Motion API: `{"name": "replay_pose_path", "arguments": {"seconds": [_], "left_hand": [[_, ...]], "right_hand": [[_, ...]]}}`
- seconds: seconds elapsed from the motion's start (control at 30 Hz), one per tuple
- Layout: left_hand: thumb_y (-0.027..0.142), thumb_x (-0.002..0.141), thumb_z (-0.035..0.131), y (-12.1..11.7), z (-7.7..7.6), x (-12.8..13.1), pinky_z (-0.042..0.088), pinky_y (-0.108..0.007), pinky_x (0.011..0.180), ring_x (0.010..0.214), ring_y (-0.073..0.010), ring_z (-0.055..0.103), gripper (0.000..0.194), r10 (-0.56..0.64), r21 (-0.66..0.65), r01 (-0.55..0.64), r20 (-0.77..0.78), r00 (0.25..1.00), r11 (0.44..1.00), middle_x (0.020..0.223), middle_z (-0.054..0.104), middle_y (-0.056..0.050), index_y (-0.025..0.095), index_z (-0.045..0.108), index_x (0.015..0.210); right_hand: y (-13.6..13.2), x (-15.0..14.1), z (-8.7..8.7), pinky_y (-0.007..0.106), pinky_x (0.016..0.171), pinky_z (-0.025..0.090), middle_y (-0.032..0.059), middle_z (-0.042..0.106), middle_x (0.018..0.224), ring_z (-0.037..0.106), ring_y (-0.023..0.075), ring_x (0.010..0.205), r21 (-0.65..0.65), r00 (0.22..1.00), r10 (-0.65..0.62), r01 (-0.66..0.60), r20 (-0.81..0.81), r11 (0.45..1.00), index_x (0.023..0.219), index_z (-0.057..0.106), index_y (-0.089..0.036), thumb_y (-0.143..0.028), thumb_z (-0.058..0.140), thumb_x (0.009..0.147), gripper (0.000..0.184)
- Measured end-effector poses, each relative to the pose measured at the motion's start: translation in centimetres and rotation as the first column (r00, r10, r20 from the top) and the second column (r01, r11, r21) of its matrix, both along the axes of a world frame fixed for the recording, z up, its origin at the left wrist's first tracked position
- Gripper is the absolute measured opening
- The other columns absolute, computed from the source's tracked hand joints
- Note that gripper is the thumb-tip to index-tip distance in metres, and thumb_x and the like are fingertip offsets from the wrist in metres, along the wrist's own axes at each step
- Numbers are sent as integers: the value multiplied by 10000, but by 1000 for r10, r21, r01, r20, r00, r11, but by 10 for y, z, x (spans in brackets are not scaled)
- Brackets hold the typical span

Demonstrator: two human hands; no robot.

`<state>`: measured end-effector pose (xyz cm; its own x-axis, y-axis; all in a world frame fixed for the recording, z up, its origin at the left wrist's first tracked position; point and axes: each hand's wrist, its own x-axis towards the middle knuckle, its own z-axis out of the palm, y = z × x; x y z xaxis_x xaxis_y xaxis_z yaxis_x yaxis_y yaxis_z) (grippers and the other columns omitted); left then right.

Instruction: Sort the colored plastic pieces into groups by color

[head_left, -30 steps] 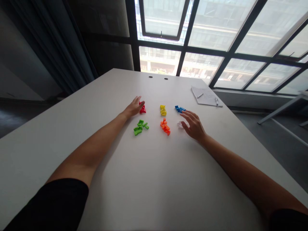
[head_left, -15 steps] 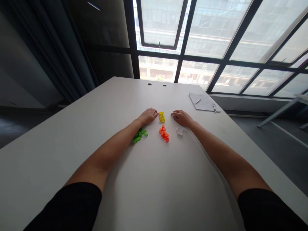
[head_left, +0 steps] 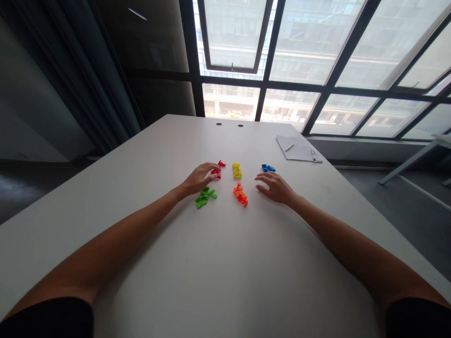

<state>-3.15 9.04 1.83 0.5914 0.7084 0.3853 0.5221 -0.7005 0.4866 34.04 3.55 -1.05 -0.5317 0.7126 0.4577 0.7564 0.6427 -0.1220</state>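
My left hand reaches from the left with its fingers and thumb apart, at the left edge of the small red plastic pieces and partly over them. Whether it touches them I cannot tell. Just nearer me lie the green plastic pieces. My right hand is open, palm down, just in front of the blue plastic pieces, and covers the spot where whitish pieces lay. Between the hands are a yellow cluster and, nearer me, an orange one.
All the pieces lie on a white table. Toward its right far edge are a sheet of paper and two pens. Two round dark holes sit near the far edge. A large window stands beyond, and a dark curtain hangs at left.
Both hands first moved inward, hiding the red and blue pieces, then drew back outward and nearer me. Red pieces now sit further right, nearer the yellow. The whitish pieces went behind my right hand.
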Motion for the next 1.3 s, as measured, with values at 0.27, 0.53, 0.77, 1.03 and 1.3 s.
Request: {"name": "replay_pose_path", "arguments": {"seconds": [0.27, 0.53, 0.77, 1.03, 1.3], "left_hand": [[493, 1005, 569, -70, -21, -16, 441, -511, 1197, 1374, -333, 568, 411, -60, 7, 64, -224, 973, 998, 1462, 624, -144, 217, 689, 1285], [385, 1038, 502, -59, -31, 26, 471, -505, 1172, 1314, -313, 601, 323, -89, 88, 111, -224, 970, 990, 1371, 671, -136, 217, 707, 1224], [352, 1043, 502, -58, -31, 39, 409, -486, 1230, 1385, -280, 574, 368, -119, 129, 157, -258, 959, 979, 1436, 675, -89, 244, 697, 1337], [303, 1036, 513, -70, -25, 31, 382, -527, 1246, 1473, -302, 509, 385, -24, 221, 74, -224, 974, 973, 1492, 656, -74, 248, 695, 1371], [580, 1018, 605, -159, 8, 5, 299, -525, 1322, 1599, -334, 340, 826, -186, 199, 240, -256, 949, 950, 1707, 399, -127, 229, 297, 1700]], "right_hand": [[-33, 15, -13, 424, 1006, 554, 153, 774, 1188, 705, 277, 1086, -35, 998, -18, 16, -64, 999, 1105, 778, -187, -317, 512, 1059, 300], [-40, 34, -15, 464, 1014, 562, 140, 781, 1173, 706, 292, 1092, -25, 996, -83, 82, -39, 996, 1115, 775, -196, -327, 525, 1052, 289], [-56, 29, -9, 557, 1077, 524, 143, 753, 1276, 641, 335, 1247, 157, 990, -68, 86, -121, 984, 1260, 736, -209, -362, 598, 1041, 300], [-91, -6, 20, 550, 1090, 520, 116, 761, 1267, 643, 321, 1293, 288, 987, 74, -30, -142, 957, 1268, 717, -236, -237, 633, 1015, 267], [-156, -36, 30, 625, 1282, 327, 215, 383, 1702, 316, 378, 1607, 10, 984, 178, -178, 4, 984, 1709, 245, -155, -542, 616, 1028, 867]]}}
